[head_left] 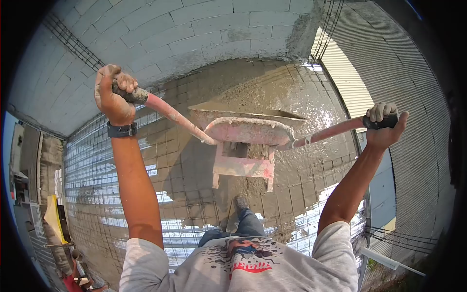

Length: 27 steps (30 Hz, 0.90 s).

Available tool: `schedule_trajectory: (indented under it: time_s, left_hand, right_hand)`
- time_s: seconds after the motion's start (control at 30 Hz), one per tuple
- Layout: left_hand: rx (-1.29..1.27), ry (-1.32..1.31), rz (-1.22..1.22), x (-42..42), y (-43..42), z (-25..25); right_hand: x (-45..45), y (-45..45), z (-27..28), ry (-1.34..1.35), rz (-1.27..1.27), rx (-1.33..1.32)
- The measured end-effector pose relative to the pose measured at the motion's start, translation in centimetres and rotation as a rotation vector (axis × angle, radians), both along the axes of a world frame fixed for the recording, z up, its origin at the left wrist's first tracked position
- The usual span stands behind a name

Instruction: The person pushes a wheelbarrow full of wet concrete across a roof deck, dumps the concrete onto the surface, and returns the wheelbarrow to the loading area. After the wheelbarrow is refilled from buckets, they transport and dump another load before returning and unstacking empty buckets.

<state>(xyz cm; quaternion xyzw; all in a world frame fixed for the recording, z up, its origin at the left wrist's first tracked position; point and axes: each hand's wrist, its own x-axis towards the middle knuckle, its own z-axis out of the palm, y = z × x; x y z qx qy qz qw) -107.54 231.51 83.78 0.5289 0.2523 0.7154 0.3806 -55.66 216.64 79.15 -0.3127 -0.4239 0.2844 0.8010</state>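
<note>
Wheelbarrow [249, 131] was centred in my view, over wet concrete [311, 104] and steel mesh [165, 146], facing a block wall [204, 27]. I saw the left hand [114, 100] with its fingers curled closely round one handle grip [139, 96], the right hand [382, 137] likewise round the other grip [384, 121].

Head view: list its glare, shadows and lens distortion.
Head view: bright glare on the wet grey concrete; head view: dark shadow on the concrete, picture-left of the pink metal wheelbarrow; head view: fisheye distortion curving the grey block wall, with black corners.
</note>
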Motion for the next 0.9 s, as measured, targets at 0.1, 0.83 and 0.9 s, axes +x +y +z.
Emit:
schedule_trajectory:
  time_s: [0.1,0.83,0.9]
  left_hand:
    - [-0.019,-0.018,-0.061,-1.4,-1.8,0.8]
    - [-0.120,0.147,-0.098,7.8,-4.8,10.2]
    - [0.130,0.221,-0.038,12.3,-5.2,9.3]
  right_hand:
    - [-0.8,-1.3,1.5,0.025,0.005,-0.002]
    - [5.3,-5.0,5.1,0.220,-0.271,-0.136]
    - [8.8,-5.7,2.7,0.267,-0.318,-0.171]
